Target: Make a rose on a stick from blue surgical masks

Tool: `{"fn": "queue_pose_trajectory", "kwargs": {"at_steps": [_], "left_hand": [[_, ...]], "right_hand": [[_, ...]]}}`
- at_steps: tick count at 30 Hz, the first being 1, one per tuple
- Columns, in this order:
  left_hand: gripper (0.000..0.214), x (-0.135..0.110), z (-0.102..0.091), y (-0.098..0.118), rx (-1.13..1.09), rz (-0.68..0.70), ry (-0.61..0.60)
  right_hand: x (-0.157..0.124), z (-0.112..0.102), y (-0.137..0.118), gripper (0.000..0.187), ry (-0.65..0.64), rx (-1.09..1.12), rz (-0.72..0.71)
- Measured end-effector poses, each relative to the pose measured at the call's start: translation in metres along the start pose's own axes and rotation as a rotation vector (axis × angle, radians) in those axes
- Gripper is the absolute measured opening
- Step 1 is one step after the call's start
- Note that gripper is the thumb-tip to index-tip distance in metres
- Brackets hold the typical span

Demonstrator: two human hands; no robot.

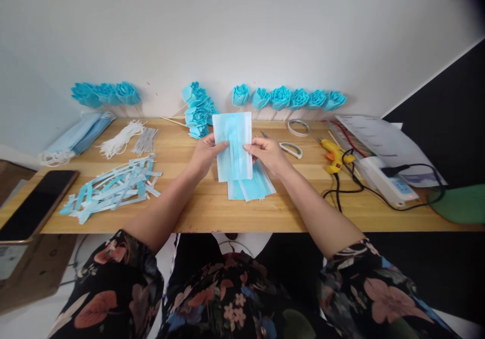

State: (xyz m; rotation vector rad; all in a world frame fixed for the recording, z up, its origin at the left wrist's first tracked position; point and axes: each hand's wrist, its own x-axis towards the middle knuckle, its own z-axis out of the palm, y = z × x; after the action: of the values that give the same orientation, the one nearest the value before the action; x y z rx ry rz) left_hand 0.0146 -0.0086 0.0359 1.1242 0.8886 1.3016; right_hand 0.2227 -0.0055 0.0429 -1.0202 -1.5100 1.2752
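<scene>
Monitoring remotely, I see the left hand [205, 153] and right hand [270, 154] pinching opposite edges of the pleated blue sheet [233, 163]; uneven tension could tear it.

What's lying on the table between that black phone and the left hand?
A loose pile of blue and white strips lies between the phone and the left hand, as the head view shows.

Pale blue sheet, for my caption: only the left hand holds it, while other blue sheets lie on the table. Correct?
Not only the left hand: in the head view, the right hand also holds the pale blue sheet; other blue sheets lie on the table.
</scene>
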Motion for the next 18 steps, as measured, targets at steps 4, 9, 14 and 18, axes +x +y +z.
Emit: {"fn": "queue_pose_trajectory", "kwargs": {"at_steps": [4, 9, 14, 18], "left_hand": [[0.050, -0.001, 0.001, 0.001, -0.007, -0.021, -0.008], [0.045, 0.000, 0.000, 0.003, 0.022, -0.022, 0.010], [0.043, 0.003, -0.006, 0.011, 0.068, 0.066, 0.067], [0.042, 0.005, -0.007, 0.027, 0.060, 0.067, 0.095]], "right_hand": [[0.003, -0.002, 0.005, 0.045, 0.051, -0.053, -0.006], [0.002, 0.000, 0.000, 0.048, 0.042, -0.024, 0.027], [0.004, -0.013, -0.003, 0.048, 0.099, -0.087, 0.034], [0.009, -0.028, -0.006, 0.032, 0.313, -0.772, 0.030]]}}
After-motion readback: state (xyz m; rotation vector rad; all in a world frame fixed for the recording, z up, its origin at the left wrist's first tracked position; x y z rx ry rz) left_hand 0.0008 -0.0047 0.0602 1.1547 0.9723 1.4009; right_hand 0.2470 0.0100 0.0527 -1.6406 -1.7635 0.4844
